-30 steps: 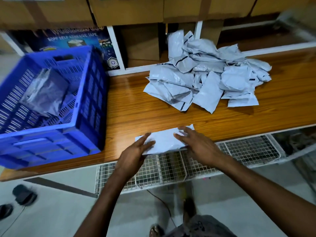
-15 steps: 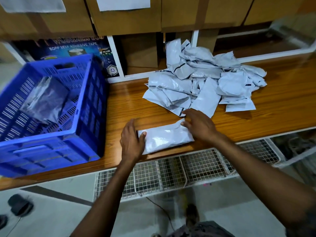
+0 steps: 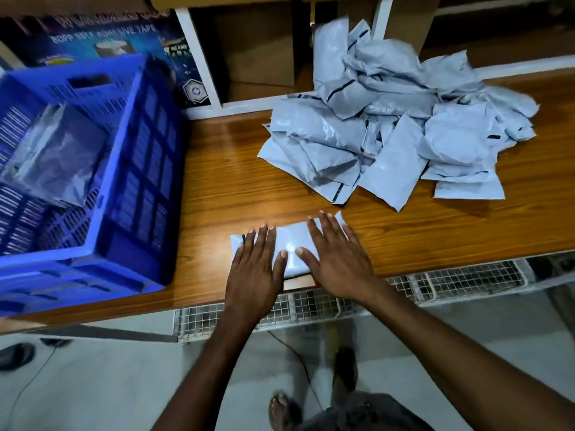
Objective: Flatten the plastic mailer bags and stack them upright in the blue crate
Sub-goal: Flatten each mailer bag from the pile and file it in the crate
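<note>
Wooden tabletop (image 3: 236,169) w/ glossy orange-brown grain, light glinting off it toward the back; white shelf frame (image 3: 199,63) standing at its rear edge; plain cardboard boxes (image 3: 258,54) packed into the bays; dark-blue printed carton (image 3: 93,35) far left, lettering reads "adhesive tape"; wire-mesh rack (image 3: 466,278) running under the front edge; pale grey floor (image 3: 124,384) below, thin black cable (image 3: 295,357) trailing across it; dark blurred object (image 3: 15,356) at left, can't tell what.

Head view: single wide-angle camera on the person's head | faces forward and steeply down | near the front edge of the table (image 3: 236,188), close above left hand (image 3: 253,275) and right hand (image 3: 337,259) | spans blue crate (image 3: 146,181) at left, bag pile (image 3: 389,129) at right, floor (image 3: 109,384) below
</note>
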Motion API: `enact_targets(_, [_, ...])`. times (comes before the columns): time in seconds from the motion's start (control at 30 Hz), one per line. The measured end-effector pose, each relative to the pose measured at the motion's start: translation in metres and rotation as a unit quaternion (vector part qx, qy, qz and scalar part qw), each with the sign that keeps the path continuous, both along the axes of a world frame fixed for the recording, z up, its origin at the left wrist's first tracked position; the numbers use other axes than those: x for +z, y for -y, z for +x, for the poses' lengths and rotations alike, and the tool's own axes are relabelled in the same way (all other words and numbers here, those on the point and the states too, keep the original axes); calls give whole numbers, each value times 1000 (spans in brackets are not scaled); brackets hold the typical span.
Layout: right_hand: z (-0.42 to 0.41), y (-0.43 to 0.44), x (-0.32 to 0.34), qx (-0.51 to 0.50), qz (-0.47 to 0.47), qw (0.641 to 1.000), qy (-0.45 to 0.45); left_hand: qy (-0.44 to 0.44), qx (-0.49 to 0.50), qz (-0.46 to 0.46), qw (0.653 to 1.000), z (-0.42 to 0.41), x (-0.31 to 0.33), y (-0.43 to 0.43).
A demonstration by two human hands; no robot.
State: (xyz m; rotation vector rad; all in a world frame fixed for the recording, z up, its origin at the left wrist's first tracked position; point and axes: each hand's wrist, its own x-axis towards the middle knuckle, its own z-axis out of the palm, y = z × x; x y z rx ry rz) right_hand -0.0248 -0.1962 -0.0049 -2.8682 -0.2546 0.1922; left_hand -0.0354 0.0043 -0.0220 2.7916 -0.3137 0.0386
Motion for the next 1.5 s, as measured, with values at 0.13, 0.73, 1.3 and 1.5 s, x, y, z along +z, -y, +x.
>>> enact_targets(0.13, [-1, 13, -4, -5, -7, 1000, -7, -3, 8, 5, 1000, -1, -3, -2])
enact_targets(0.73, [-46, 19, 31, 140, -28, 990, 19, 36, -140, -69, 987, -31, 27, -77])
enact_targets(1.3, [8, -13, 63, -10, 61, 996, 68, 72, 17, -30, 997, 9, 30, -42])
enact_targets(1.5, [-9, -44, 2, 29, 8, 1000, 4, 25, -8, 24, 999, 6, -5, -37])
